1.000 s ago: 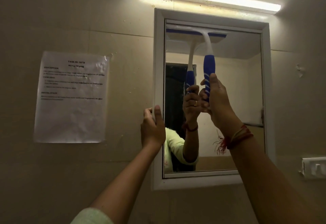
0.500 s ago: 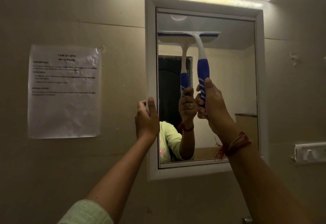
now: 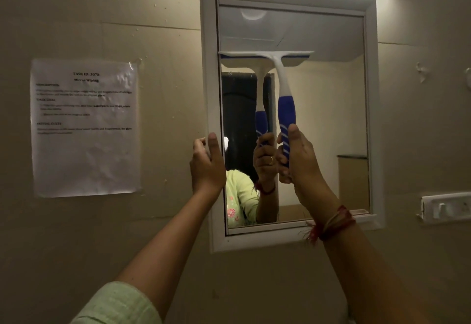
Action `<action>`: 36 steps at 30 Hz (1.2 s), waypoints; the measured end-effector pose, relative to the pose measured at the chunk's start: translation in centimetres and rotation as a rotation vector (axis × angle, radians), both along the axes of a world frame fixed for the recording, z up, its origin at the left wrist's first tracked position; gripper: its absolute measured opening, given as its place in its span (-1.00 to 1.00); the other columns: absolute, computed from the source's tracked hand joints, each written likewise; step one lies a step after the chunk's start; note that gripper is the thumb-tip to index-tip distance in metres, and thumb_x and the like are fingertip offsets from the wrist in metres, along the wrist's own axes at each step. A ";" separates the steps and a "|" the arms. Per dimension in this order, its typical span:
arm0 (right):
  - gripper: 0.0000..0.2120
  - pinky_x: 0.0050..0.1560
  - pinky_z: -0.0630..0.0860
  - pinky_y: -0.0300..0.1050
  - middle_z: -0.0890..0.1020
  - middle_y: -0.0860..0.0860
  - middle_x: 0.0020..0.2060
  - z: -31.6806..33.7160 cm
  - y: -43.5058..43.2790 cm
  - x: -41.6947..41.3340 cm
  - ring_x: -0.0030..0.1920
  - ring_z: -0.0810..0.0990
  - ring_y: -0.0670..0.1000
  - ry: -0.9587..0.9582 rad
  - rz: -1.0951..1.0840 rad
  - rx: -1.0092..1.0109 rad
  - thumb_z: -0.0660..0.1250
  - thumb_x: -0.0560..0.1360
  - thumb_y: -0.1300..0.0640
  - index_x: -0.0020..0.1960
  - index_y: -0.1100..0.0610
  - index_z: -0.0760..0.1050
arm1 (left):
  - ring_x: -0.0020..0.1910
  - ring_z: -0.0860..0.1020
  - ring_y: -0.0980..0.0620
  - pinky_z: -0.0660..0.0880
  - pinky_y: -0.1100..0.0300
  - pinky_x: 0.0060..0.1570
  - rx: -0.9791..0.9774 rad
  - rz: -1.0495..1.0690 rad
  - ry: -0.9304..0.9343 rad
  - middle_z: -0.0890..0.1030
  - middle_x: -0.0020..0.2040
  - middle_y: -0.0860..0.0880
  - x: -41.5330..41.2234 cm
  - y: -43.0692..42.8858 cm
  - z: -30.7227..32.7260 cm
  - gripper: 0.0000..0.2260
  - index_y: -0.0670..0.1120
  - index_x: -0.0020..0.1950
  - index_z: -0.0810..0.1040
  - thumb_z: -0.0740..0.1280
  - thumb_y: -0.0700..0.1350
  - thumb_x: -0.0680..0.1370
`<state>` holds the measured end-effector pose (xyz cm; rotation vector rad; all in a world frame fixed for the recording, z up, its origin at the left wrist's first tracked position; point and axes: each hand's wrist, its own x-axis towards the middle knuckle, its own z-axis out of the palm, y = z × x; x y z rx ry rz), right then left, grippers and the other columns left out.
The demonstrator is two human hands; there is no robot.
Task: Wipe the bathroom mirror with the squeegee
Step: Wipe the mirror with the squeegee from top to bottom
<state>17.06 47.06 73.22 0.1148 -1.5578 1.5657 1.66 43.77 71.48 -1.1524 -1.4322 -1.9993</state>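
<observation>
A light, stiff plastic squeegee (image 3: 277, 79) is held by its blue grip in the closed right hand (image 3: 298, 160), blade pressed against the upper mirror (image 3: 318, 125). The frame (image 3: 207, 68) is gripped by the left hand (image 3: 206, 165). Glass: fragile, likely slippery.

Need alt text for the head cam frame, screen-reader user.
A right hand holds a blue-and-white squeegee against a white-framed wall mirror, blade across the glass's upper left. The left hand holds the mirror's left frame edge; a printed sheet hangs beside it.
</observation>
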 end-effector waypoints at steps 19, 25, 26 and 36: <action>-0.70 -0.50 0.39 -0.44 0.59 -0.17 -0.51 -6.9 0.5 0.8 -0.52 0.49 -0.23 0.052 -0.196 -0.004 -0.01 0.56 -0.01 -0.15 0.07 0.45 | -0.30 0.47 0.16 0.40 0.28 -0.34 -0.043 -0.008 0.001 0.45 -0.29 0.08 -0.1 -0.2 0.2 -0.71 -0.07 -0.01 0.34 0.00 0.12 0.60; -0.68 -0.57 0.32 -0.42 0.55 -0.16 -0.55 -8.5 0.2 1.1 -0.58 0.42 -0.22 0.026 -0.237 0.033 -0.08 0.61 0.05 -0.12 0.05 0.42 | -0.33 0.42 0.21 0.32 0.54 -0.46 -0.030 0.004 0.000 0.43 -0.31 0.09 -0.2 -0.1 0.1 -0.72 -0.08 -0.03 0.34 0.01 0.10 0.61; -0.68 -0.58 0.31 -0.42 0.54 -0.17 -0.56 -9.0 0.2 1.1 -0.60 0.40 -0.22 0.016 -0.252 0.038 -0.08 0.61 0.04 -0.13 0.05 0.41 | -0.34 0.41 0.21 0.31 0.57 -0.46 -0.026 0.009 -0.002 0.42 -0.32 0.09 -0.2 -0.1 0.1 -0.72 -0.09 -0.04 0.34 0.01 0.09 0.61; -0.67 -0.59 0.29 -0.37 0.43 -0.11 -0.57 -14.4 0.0 1.2 -0.58 0.34 -0.20 -0.069 -0.295 -0.032 0.02 0.47 -0.16 -0.15 0.07 0.38 | -0.32 0.41 0.24 0.29 0.60 -0.44 -0.029 0.027 -0.020 0.43 -0.30 0.11 -0.5 0.3 0.2 -0.63 -0.15 0.01 0.40 0.00 0.12 0.60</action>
